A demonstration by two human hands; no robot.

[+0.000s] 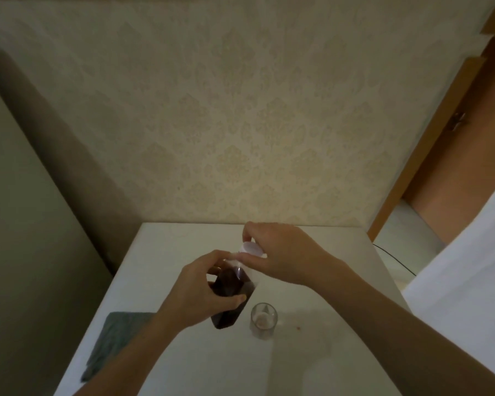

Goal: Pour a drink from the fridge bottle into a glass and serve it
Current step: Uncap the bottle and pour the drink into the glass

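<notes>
The bottle (pixel 229 295) is standing on the white table (pixel 183 352), near its middle, dark with drink. The left hand (pixel 203 292) is wrapping around its body, fingers curled on the far side and thumb pressing across the front, which I take to be bracing it so it cannot turn or tip. The right hand (pixel 280 255) is coming over the top, its thumb and fingertips closing in a pinch on the pale cap (pixel 250 249). That looks like a twisting grip; whether the cap is seated on the neck or already lifted clear I cannot tell, as the fingers are hiding the joint.

Just beside the bottle, toward the person's right and a little nearer to them, a small clear glass (pixel 263 320) is standing upright. It appears empty or nearly so, though the dim light is making that hard to judge. Placed so close, it should need only a short tilt of the bottle to fill.

Further out, a grey cloth (pixel 117 335) is lying flat near the table's left edge, well apart from the bottle. A tiny reddish speck (pixel 298 328) is sitting on the tabletop to the right of the glass. Behind everything the patterned wall (pixel 240 124) is rising, with a wooden door frame (pixel 429 144) off to the right. Nothing is standing between bottle and glass; the right forearm crossing above the glass seems the only thing that could knock it.
</notes>
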